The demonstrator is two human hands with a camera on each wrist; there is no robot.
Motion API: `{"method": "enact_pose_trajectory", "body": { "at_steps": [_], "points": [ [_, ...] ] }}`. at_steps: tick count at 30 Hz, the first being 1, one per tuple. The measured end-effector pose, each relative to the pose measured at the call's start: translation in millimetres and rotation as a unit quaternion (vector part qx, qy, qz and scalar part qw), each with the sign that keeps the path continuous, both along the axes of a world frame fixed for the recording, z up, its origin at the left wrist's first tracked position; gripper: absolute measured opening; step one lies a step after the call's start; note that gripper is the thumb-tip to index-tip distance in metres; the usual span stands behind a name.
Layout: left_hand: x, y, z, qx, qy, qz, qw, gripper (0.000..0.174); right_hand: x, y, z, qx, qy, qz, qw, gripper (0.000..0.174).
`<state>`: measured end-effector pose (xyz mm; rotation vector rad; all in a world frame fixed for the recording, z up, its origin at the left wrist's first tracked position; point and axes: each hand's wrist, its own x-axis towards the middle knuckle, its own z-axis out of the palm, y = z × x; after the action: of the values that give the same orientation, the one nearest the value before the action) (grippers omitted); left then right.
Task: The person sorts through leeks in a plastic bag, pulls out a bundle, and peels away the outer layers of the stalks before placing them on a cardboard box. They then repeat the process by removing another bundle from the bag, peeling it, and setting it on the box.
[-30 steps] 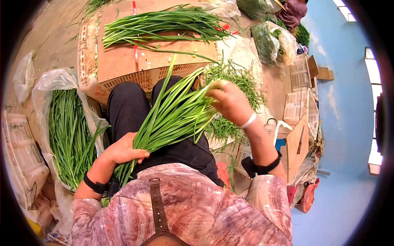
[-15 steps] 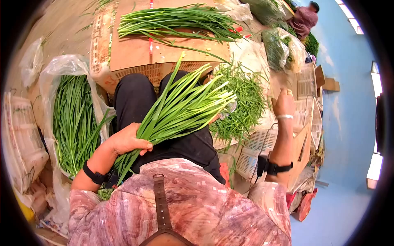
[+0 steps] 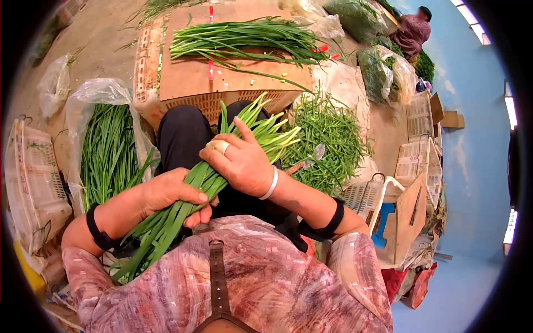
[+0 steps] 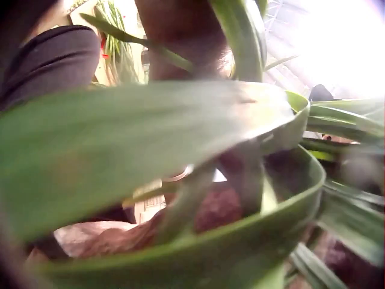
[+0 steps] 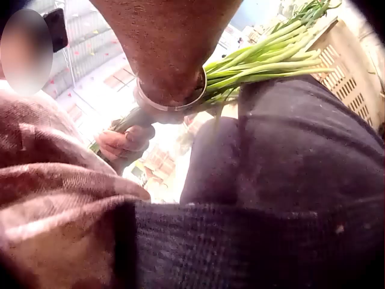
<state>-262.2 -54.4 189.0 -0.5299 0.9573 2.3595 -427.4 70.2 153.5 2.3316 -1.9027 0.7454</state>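
A bunch of garlic chives [image 3: 161,236] lies slantwise over the lap, pale stem ends [image 5: 271,63] away from the body and green leaves toward the left elbow. My left hand [image 3: 175,194] grips it around the lower middle, thumb across the top. Close above it, my right hand [image 3: 241,164] holds the bunch from over the top, one finger raised and a ring on another. Broad leaf blades [image 4: 132,132] fill much of the left wrist view. In the right wrist view, the left hand's curled fingers [image 5: 126,141] show beyond the right wrist.
Ahead, cardboard [image 3: 194,83] on an upturned crate bears another chive bunch [image 3: 244,39]. To the left stands a plastic bag [image 3: 100,91] of chives; to the right lies a heap of trimmings [image 3: 327,144] near a white crate [image 3: 361,197]. A person [image 3: 412,32] sits far back.
My right hand swung out right from the stem ends, then came back onto the middle of the bunch. The left hand keeps its grip, and the bunch has shifted lower toward the body.
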Motion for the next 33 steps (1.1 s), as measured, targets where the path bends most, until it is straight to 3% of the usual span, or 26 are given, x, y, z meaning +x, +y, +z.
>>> {"method": "enact_pose_trajectory", "body": {
  "at_steps": [2, 4, 6, 7, 8, 9, 10, 12, 14, 15, 16, 17, 18, 19, 20, 21, 22, 25, 27, 30, 32, 33],
  "points": [
    [-9.6, -7.6, 16.2, -0.016, 0.027, -0.014, 0.999, 0.032, -11.8, -8.1, 10.8, -0.038, -0.024, 0.006, 0.999, 0.024],
    [-19.2, -12.4, 41.0, 0.095, 0.047, 0.051, 0.993, 0.047, -32.5, -20.6, 30.1, -0.038, -0.082, 0.023, 0.996, 0.034],
    [-34.3, -29.0, 49.1, 0.082, 0.160, 0.053, 0.982, 0.064, -49.9, -31.0, 58.2, -0.019, -0.151, -0.025, 0.988, 0.033],
    [-44.2, -43.4, 56.2, -0.168, 0.301, -0.021, 0.939, 0.077, -66.9, -41.1, 66.0, -0.061, -0.190, -0.018, 0.980, 0.030],
    [-62.3, -71.0, 57.7, -0.125, 0.219, -0.024, 0.967, 0.089, -87.1, -51.5, 75.1, -0.100, -0.228, -0.011, 0.968, 0.028],
    [-72.8, -91.8, 53.5, 0.001, 0.367, -0.001, 0.930, 0.097, -102.6, -54.8, 97.0, -0.039, -0.277, -0.078, 0.957, 0.024],
    [-78.8, -112.3, 61.4, -0.044, 0.380, 0.036, 0.923, 0.100, -117.8, -56.0, 119.0, 0.025, -0.324, -0.143, 0.935, 0.020],
    [-85.7, -152.8, 53.8, -0.166, 0.394, 0.140, 0.893, 0.098, -150.1, -60.0, 140.8, -0.069, -0.449, -0.071, 0.888, 0.017],
    [-92.9, -150.2, 55.6, -0.353, 0.388, 0.202, 0.827, 0.092, -160.9, -56.1, 162.0, -0.048, -0.625, -0.037, 0.778, 0.022],
    [-102.2, -145.3, 51.4, -0.363, 0.394, 0.193, 0.822, 0.088, -171.0, -59.6, 160.1, -0.036, -0.645, 0.000, 0.763, 0.033],
    [-114.0, -137.7, 42.6, -0.374, 0.398, 0.184, 0.817, 0.085, -165.8, -60.3, 161.7, -0.031, -0.667, -0.013, 0.744, 0.033],
    [-125.0, -129.5, 28.0, -0.337, 0.431, 0.134, 0.826, 0.081, -161.8, -64.9, 156.7, -0.027, -0.690, -0.006, 0.723, 0.033],
    [-143.5, -112.9, 25.5, -0.382, 0.419, 0.033, 0.823, 0.081, -158.1, -70.9, 148.9, -0.024, -0.713, 0.001, 0.701, 0.033],
    [-138.6, -86.1, 23.9, -0.388, 0.394, 0.086, 0.829, 0.087, -153.4, -77.8, 136.9, -0.032, -0.721, -0.004, 0.692, 0.034],
    [-140.7, -85.0, 9.8, -0.245, 0.420, -0.005, 0.874, 0.094, -150.2, -84.6, 125.3, -0.031, -0.733, 0.005, 0.679, 0.034],
    [-147.9, -71.7, -16.8, -0.125, 0.414, 0.048, 0.900, 0.099, -151.9, -91.7, 112.6, -0.015, -0.755, 0.009, 0.655, 0.033],
    [-135.3, -68.0, -18.8, -0.095, 0.395, 0.073, 0.911, 0.092, -153.0, -98.5, 101.1, 0.001, -0.776, 0.012, 0.630, 0.032],
    [-137.5, -64.5, -59.1, 0.006, 0.387, 0.112, 0.915, 0.087, -156.8, -118.9, 75.5, 0.026, -0.792, 0.039, 0.609, 0.029],
    [-135.5, -62.5, -73.2, 0.120, 0.324, 0.153, 0.926, 0.093, -158.6, -135.8, 65.9, 0.046, -0.799, 0.054, 0.597, 0.030],
    [-140.2, -49.8, -55.2, 0.200, 0.348, 0.219, 0.889, 0.088, -158.8, -165.3, 56.7, 0.036, -0.825, 0.034, 0.563, 0.033],
    [-151.3, -52.5, -64.0, 0.308, 0.371, 0.225, 0.847, 0.082, -167.1, -181.2, 45.3, 0.096, -0.802, -0.052, 0.587, 0.035],
    [-156.0, -53.8, -72.2, 0.317, 0.359, 0.245, 0.843, 0.081, -179.3, -186.2, 26.1, 0.090, -0.686, -0.167, 0.703, 0.044]
  ]
}}
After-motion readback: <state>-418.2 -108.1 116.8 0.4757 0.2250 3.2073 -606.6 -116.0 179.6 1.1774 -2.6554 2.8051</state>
